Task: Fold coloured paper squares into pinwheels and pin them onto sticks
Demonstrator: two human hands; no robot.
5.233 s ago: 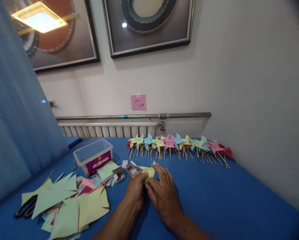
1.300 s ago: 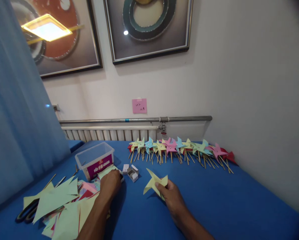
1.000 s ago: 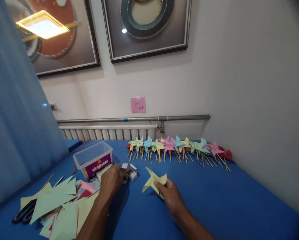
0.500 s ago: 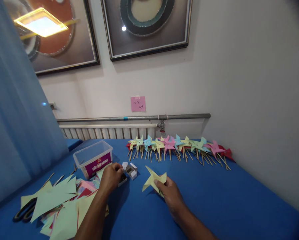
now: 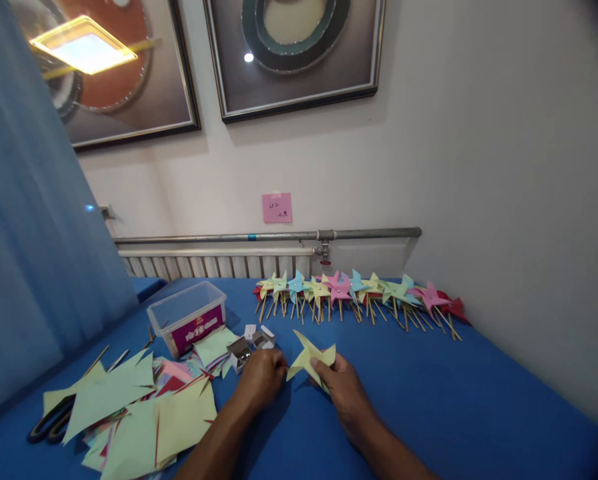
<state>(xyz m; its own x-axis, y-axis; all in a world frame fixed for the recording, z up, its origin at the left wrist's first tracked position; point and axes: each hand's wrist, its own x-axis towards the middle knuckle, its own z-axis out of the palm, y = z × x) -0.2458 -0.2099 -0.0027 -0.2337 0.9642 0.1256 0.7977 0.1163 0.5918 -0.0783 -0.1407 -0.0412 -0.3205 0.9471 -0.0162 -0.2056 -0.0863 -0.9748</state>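
Near the middle of the blue table, my right hand (image 5: 343, 385) pinches a pale yellow paper pinwheel (image 5: 306, 359), thumb pressed on its centre where the folded blades meet. No stick shows on this pinwheel. Just to its left, my left hand (image 5: 265, 375) has its fingers curled together beside a blade tip; whatever they hold is too small or hidden to make out. Behind the left hand stand two small open cardboard boxes, one (image 5: 239, 355) with shiny little metal pieces inside and a second box (image 5: 263, 339) against it.
Cut paper sheets (image 5: 186, 417) lie heaped at the left, with black-handled scissors (image 5: 53, 421) beside them. A clear plastic tub (image 5: 186, 310) stands behind the heap. Several finished pinwheels on sticks (image 5: 339, 290) line the table's back edge below the wall. A blue curtain (image 5: 43, 200) hangs at left.
My left hand has moved right and towards me, from over the small box to beside the pinwheel, uncovering the box. My right hand and the pinwheel are almost where they were.
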